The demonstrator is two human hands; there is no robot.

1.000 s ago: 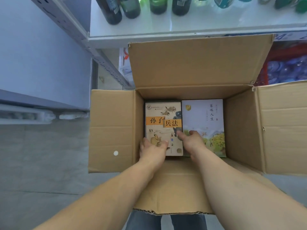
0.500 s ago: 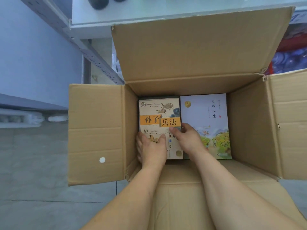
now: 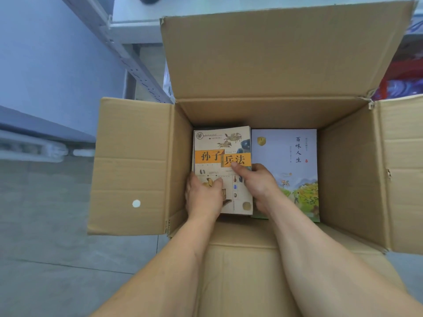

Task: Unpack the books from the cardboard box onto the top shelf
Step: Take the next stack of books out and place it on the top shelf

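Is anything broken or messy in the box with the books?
Nothing much. The two books lie flat and neat side by side. Only the cardboard box looks worn: its far right corner is a bit torn and frayed.

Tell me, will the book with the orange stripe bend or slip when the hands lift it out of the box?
The orange-striped book looks like a thick paperback, so it will probably flex only a little. Both hands grip it, the left hand at its near left corner and the right hand at its right edge, so it should stay level. Its cover looks smooth, so it might be slightly slippery.
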